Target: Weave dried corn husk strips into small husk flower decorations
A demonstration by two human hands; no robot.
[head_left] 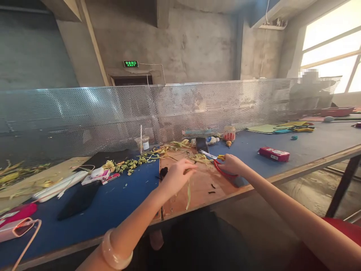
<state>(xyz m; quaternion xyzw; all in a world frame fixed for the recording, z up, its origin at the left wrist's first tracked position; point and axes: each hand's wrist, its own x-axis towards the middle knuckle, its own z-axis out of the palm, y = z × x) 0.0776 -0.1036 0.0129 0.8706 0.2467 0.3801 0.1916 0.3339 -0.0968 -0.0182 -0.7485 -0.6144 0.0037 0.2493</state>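
Note:
Above the orange-brown board (175, 205), my left hand (179, 175) is closed, its fingers together around a thin pale strip (188, 195) that hangs down toward the board. My right hand (229, 165) is wrapped round the handles of scissors (210, 154), whose blades point left over the board. Red handles or cord (225, 173) show under that hand. Pale dried strips (177, 145) lie along the back of the board. Small dark pieces (211, 192) rest near its front right, and a black item (163, 172) sits left of my left hand.
Dried plant clusters (129, 164), a cup with a straw (143, 145) and a dark phone-like slab (79, 201) are on the left. A jar (229, 133) and a magenta box (273, 154) stand right. A perforated metal screen (180, 109) runs behind; a person (310, 92) is beyond it.

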